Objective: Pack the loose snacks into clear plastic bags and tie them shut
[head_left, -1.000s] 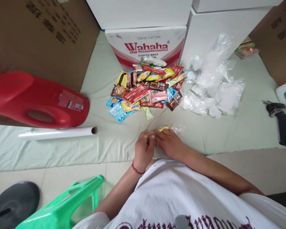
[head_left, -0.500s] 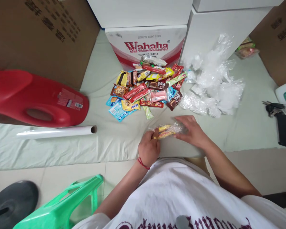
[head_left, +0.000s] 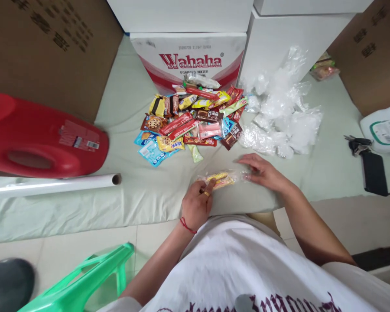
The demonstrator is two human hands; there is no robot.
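Observation:
A clear plastic bag with yellow-wrapped snacks inside lies at the table's front edge. My left hand, with a ring and a red string bracelet, holds its left end, one finger pressed on the snacks. At the bag's right end is my right hand; its fingers are spread apart, and the thumb side meets or nearly meets the loose plastic. Beyond both hands, a pile of wrapped snacks in red, blue, yellow and brown packs rests against a Wahaha carton.
Crumpled clear bags lie right of the snack pile. To the left are a red jug and a white roll. Keys, a black phone-like case and a white bottle are at right. A green stool stands below.
My left index finger has stretched out onto the snacks in the bag. My right hand has drawn slightly away to the right along the bag's end. The whole view has shifted a little.

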